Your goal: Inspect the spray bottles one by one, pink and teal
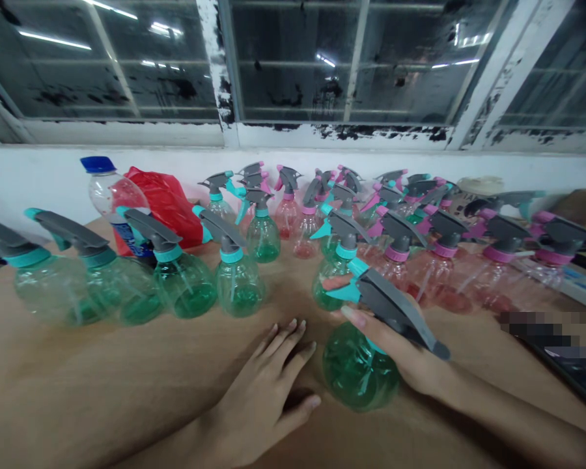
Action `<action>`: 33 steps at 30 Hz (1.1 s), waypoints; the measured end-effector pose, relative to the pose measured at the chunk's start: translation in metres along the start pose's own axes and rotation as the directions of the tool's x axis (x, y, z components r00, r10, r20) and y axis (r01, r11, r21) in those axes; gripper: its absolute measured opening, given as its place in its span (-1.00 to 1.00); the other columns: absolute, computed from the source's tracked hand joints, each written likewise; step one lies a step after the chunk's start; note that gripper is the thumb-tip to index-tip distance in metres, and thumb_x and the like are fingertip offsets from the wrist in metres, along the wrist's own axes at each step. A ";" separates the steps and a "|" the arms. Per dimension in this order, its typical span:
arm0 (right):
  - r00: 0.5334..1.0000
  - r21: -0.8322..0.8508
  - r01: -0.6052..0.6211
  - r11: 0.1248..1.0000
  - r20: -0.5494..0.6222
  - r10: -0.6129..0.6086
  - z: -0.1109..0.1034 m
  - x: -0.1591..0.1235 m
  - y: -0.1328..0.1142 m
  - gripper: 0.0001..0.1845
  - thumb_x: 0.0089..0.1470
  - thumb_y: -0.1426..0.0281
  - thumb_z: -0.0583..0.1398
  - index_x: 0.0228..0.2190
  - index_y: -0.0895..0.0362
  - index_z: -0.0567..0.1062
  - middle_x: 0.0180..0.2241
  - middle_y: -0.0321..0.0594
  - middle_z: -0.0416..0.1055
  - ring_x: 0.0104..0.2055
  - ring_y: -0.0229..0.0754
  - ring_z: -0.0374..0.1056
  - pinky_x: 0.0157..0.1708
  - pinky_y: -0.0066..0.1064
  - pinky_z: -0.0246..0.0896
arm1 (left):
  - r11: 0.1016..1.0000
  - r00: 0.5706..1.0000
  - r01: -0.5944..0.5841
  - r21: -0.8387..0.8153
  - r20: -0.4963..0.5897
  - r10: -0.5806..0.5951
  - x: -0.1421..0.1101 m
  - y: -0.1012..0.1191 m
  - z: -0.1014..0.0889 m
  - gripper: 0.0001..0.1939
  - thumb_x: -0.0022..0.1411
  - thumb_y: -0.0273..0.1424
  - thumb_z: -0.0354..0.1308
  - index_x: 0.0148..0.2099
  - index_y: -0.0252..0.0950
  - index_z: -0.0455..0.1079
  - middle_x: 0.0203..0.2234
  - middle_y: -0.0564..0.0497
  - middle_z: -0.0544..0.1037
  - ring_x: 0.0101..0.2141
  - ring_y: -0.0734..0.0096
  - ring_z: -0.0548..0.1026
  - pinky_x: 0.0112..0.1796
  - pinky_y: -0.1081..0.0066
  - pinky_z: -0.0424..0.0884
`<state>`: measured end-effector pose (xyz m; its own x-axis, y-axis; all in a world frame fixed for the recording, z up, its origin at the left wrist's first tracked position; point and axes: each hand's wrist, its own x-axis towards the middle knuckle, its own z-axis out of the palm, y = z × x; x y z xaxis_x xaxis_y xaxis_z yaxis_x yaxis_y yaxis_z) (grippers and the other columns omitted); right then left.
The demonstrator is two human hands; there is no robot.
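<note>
My right hand (400,345) is wrapped round the neck of a green spray bottle (359,371), which has a grey and turquoise trigger head. One finger reaches to the turquoise trigger, and the nozzle points to the left. My left hand (268,384) lies palm down on the wooden table (176,384), just left of that bottle, with its fingers stretched out and nothing in them. Right behind the held bottle stands another green spray bottle (325,286). To the left is a row of several green spray bottles (241,293).
Several pink spray bottles (449,286) stand in a row at the right, with more pink and green ones behind. A clear bottle with a blue cap (112,189) and a red plastic bag (170,205) are at the back left. A dark phone-like device (561,365) lies at the right edge.
</note>
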<state>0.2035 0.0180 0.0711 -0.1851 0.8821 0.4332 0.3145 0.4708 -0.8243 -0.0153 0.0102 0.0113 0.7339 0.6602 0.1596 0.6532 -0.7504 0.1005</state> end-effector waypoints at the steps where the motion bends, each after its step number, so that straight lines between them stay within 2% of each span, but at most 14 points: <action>1: 1.000 0.019 -0.015 1.000 0.009 0.014 0.000 0.000 0.001 -0.62 0.13 0.24 0.15 -0.01 -0.01 0.43 -0.66 -0.41 0.33 -0.65 -0.24 0.26 -0.58 -0.39 0.26 | 1.000 1.000 0.002 -0.002 0.000 -0.002 0.000 0.000 0.000 -0.43 0.34 -0.14 0.03 0.27 -0.33 0.11 0.28 -0.15 0.04 0.24 0.09 0.02 0.13 0.04 0.12; 5: 0.998 0.092 -0.059 0.994 0.039 0.055 0.001 0.000 0.003 -0.62 0.12 0.23 0.16 -0.01 -0.01 0.43 -0.66 -0.42 0.32 -0.64 -0.24 0.26 -0.54 -0.37 0.27 | 1.000 1.000 0.001 -0.006 -0.010 -0.001 0.000 0.000 0.001 -0.43 0.34 -0.13 0.01 0.27 -0.32 0.11 0.28 -0.15 0.05 0.24 0.09 0.03 0.14 0.04 0.11; 13: 0.997 0.111 -0.066 0.992 0.042 0.062 0.001 0.000 0.000 -0.64 0.12 0.21 0.15 -0.05 0.02 0.43 -0.59 -0.38 0.36 -0.59 -0.25 0.27 -0.50 -0.36 0.27 | 1.000 1.000 0.004 -0.007 -0.013 -0.004 -0.001 0.000 0.001 -0.44 0.34 -0.13 0.02 0.27 -0.31 0.12 0.28 -0.14 0.04 0.24 0.09 0.03 0.15 0.05 0.09; 17: 1.000 0.038 -0.013 0.999 -0.015 0.014 0.000 0.000 0.000 -0.81 0.13 0.20 0.16 -0.26 0.01 0.48 -0.43 -0.32 0.43 -0.49 -0.24 0.31 -0.45 -0.36 0.25 | 1.000 1.000 0.007 -0.013 -0.006 -0.007 0.000 0.001 -0.001 -0.44 0.33 -0.14 0.03 0.27 -0.31 0.12 0.28 -0.14 0.04 0.24 0.09 0.03 0.14 0.05 0.10; 20: 1.000 -0.020 -0.006 1.000 -0.026 0.006 -0.001 0.000 0.002 -0.81 0.15 0.20 0.14 -0.38 0.01 0.47 -0.50 -0.34 0.41 -0.47 -0.23 0.32 -0.44 -0.37 0.23 | 1.000 1.000 0.008 -0.015 -0.001 -0.008 0.001 0.001 -0.002 -0.43 0.33 -0.14 0.04 0.27 -0.32 0.12 0.28 -0.15 0.05 0.24 0.08 0.04 0.13 0.03 0.12; 23: 0.999 0.023 -0.018 1.000 0.035 0.017 -0.003 0.000 0.002 -0.81 0.15 0.20 0.14 -0.28 0.00 0.47 -0.45 -0.32 0.45 -0.42 -0.20 0.37 -0.39 -0.35 0.27 | 1.000 1.000 0.008 -0.016 0.006 -0.008 0.001 0.001 -0.002 -0.43 0.33 -0.14 0.03 0.27 -0.32 0.13 0.28 -0.15 0.05 0.24 0.08 0.03 0.13 0.04 0.12; 27: 0.997 0.080 -0.011 0.997 0.072 0.005 -0.005 0.001 0.002 -0.67 0.09 0.20 0.19 -0.09 -0.02 0.44 -0.15 -0.22 0.50 -0.21 -0.09 0.43 -0.20 -0.26 0.32 | 1.000 1.000 0.012 -0.020 0.000 -0.012 0.000 0.001 0.000 -0.44 0.33 -0.15 0.04 0.26 -0.32 0.13 0.28 -0.15 0.05 0.24 0.07 0.03 0.14 0.05 0.10; 30: 0.998 0.091 -0.002 0.996 0.062 -0.003 -0.005 0.001 0.004 -0.59 0.03 0.21 0.23 -0.06 -0.02 0.41 -0.07 -0.19 0.48 -0.12 -0.03 0.42 -0.13 -0.21 0.33 | 1.000 1.000 0.012 -0.021 -0.025 -0.012 0.000 0.000 0.002 -0.44 0.33 -0.16 0.04 0.26 -0.31 0.13 0.28 -0.14 0.05 0.24 0.10 0.03 0.15 0.07 0.09; 33: 0.999 0.118 0.048 0.992 0.001 -0.048 -0.005 -0.003 0.007 -0.54 0.01 0.23 0.23 -0.02 -0.03 0.37 -0.09 -0.19 0.48 -0.14 -0.04 0.42 -0.16 -0.21 0.34 | 1.000 0.999 0.015 -0.016 -0.038 -0.016 0.000 0.000 0.003 -0.45 0.34 -0.15 0.04 0.26 -0.32 0.13 0.27 -0.14 0.07 0.24 0.12 0.03 0.14 0.07 0.10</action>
<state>0.2104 0.0189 0.0661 -0.2006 0.8584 0.4722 0.1933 0.5072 -0.8399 -0.0146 0.0099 0.0079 0.7160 0.6701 0.1956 0.6611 -0.7409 0.1185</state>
